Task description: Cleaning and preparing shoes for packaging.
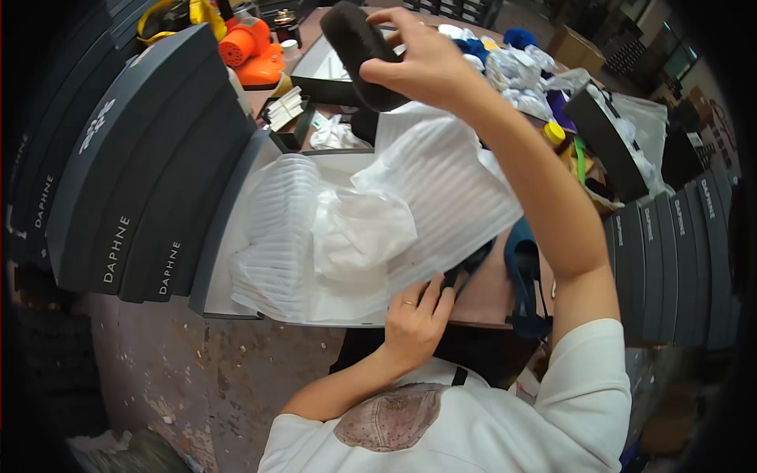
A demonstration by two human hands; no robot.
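My right hand (426, 59) is raised over the far side of the table, its thumb and fingers gripping a dark oblong block (359, 51) that looks like a shoe brush. Low at the table's front edge, my left hand (416, 319) has its fingers closed on a dark shoe (471, 268), partly hidden by a white ribbed foam sheet (453, 185). Beside it lies a dark blue shoe (523, 276) with an open back. An open grey shoebox (225, 272) holds more foam wrap (276, 229) and crumpled white tissue (363, 236).
Dark shoeboxes stand stacked on the left (118, 189) and right (678, 252). Farther back are an orange tool (256, 55), a small black box with white sticks (288, 114), crumpled white wrapping (520, 75), a yellow-capped bottle (554, 132) and a cardboard box (576, 49).
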